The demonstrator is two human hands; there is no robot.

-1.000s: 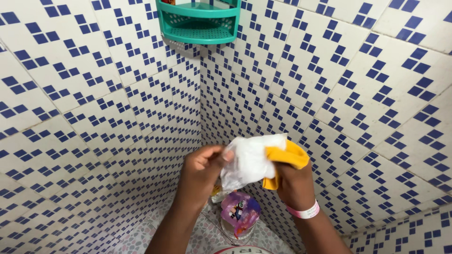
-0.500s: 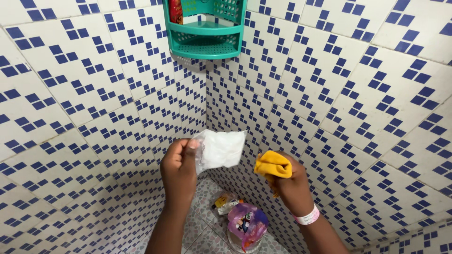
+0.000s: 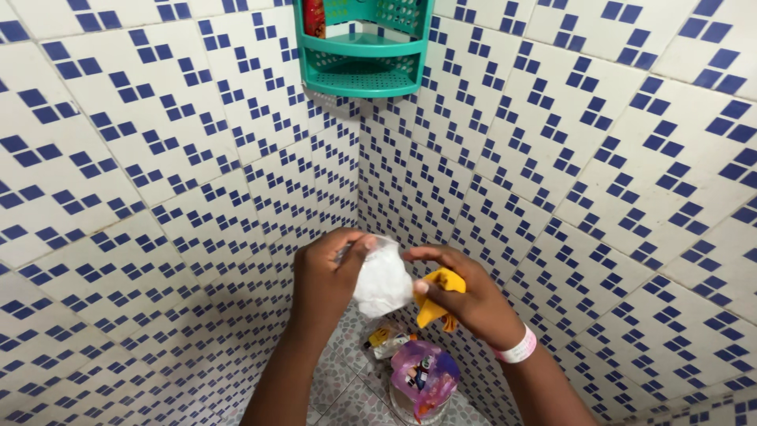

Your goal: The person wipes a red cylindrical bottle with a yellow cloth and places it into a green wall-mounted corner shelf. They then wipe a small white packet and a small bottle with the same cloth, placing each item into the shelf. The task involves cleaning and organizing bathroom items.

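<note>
My left hand [image 3: 327, 276] grips a small clear plastic bag of white powder [image 3: 382, 280] by its top, in front of the tiled corner. My right hand [image 3: 465, 300] holds a crumpled yellow cloth [image 3: 438, 298] in its palm, while its thumb and forefinger reach across to touch the bag. The two hands are close together at chest height. A pink and white band [image 3: 516, 347] sits on my right wrist.
A teal plastic corner shelf [image 3: 363, 59] hangs high in the corner, with a red bottle [image 3: 314, 16] on it. On the floor below stand a container with a pink-purple bag [image 3: 422, 379] and a small yellow-topped packet [image 3: 386, 338]. Blue-and-white tiled walls [image 3: 158, 158] close in on both sides.
My hands had parted, the left carrying the bag and the right the cloth. Now they have come together again, and my right fingers touch the bag. The view has tilted slightly.
</note>
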